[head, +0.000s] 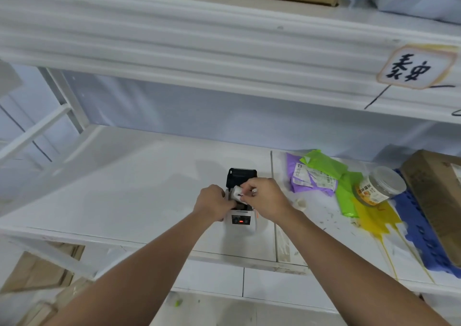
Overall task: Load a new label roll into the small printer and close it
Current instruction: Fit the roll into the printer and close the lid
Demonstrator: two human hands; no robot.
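Note:
A small white printer (242, 222) stands on the white shelf (129, 191), its black lid (240, 177) tipped open toward the back and a red light on its front panel. Just above the open bay is a small white label roll (236, 193). My right hand (264, 198) pinches the roll from the right. My left hand (212, 202) grips the printer's left side, its fingertips touching the roll. The inside of the bay is hidden behind my hands.
To the right lie purple and green mailer bags (321, 176), a clear jar with a label (381, 186), yellow and blue plastic sheets (409, 223) and a cardboard box (436, 196). An upper shelf beam (224, 58) overhangs. Bare shelf surface lies to the left.

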